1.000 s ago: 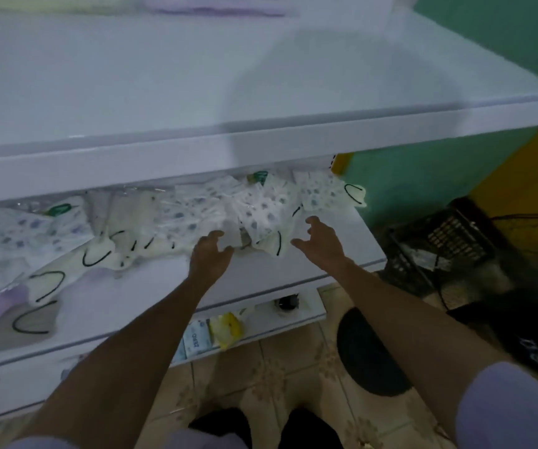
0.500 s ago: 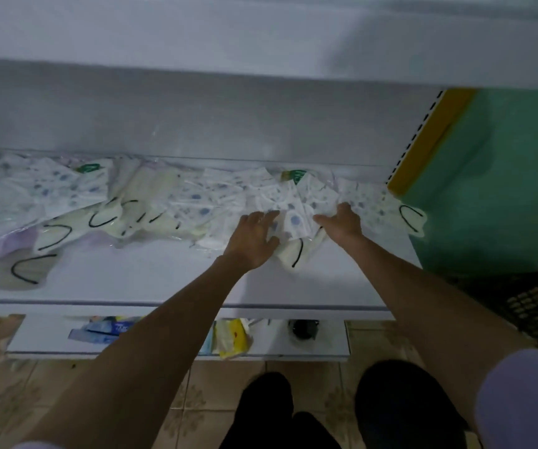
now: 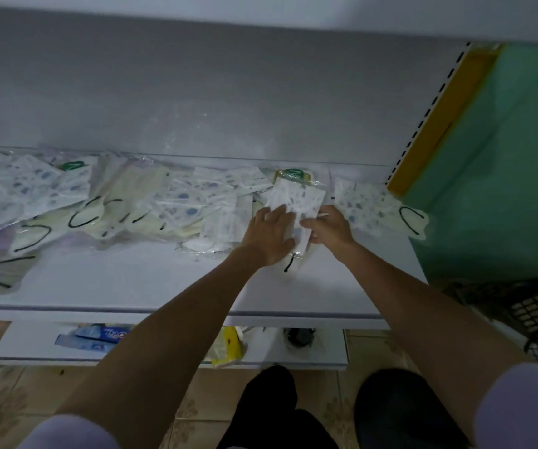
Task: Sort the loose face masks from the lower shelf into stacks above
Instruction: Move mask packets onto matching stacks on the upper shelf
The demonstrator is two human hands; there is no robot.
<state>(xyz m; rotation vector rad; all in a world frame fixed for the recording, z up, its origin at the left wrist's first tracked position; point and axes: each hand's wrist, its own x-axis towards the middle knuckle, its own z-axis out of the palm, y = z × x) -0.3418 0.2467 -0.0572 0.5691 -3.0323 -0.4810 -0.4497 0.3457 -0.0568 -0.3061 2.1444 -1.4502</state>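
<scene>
Right of centre, my left grip point(image 3: 269, 236) presses flat-fingered on a mask packet point(image 3: 297, 196); my right grip point(image 3: 329, 228) pinches its edge.

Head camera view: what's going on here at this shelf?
A person is working with both bare hands at a white shelf strewn with loose wrapped face masks. The left hand lies flat, fingers spread, on a white patterned face mask in a clear wrapper, and the right hand appears to pinch that packet's right edge. The packet rests on the pile, not yet lifted. Another patterned mask with a black ear loop lies at the shelf's right end.
</scene>
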